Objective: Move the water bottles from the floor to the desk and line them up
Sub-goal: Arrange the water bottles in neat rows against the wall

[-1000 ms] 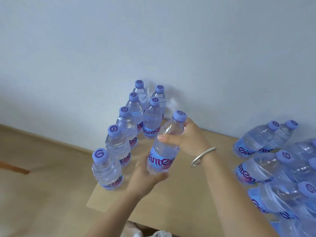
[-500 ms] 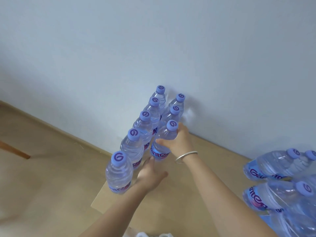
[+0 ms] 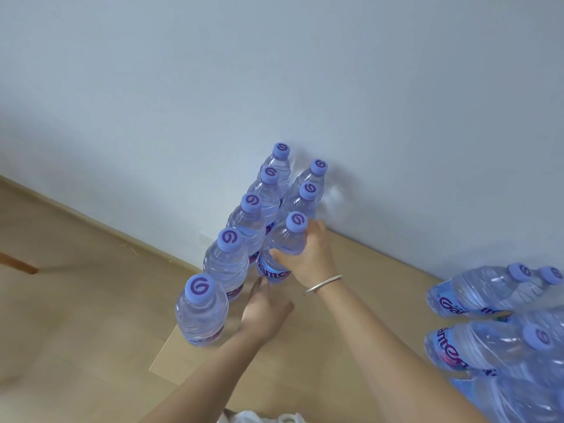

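Head view, my right hand (image 3: 308,254) is grasping a bottle (image 3: 282,248) at frame centre on the desk (image 3: 360,270), my left hand (image 3: 265,309) is lying relaxed below it, fingertip touching its base.

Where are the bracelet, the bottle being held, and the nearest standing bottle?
bracelet (image 3: 324,283): head view, on the metal band.
held bottle (image 3: 291,239): head view, on its clear shoulder.
nearest standing bottle (image 3: 200,287): head view, on its cap.

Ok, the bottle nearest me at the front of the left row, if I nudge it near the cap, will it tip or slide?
The front bottle looks tall and narrow, so a push near its cap would probably tip it. It seems full and sealed, so likely fairly heavy and steady against light bumps. It stands near the desk corner, so a fall could carry it off.
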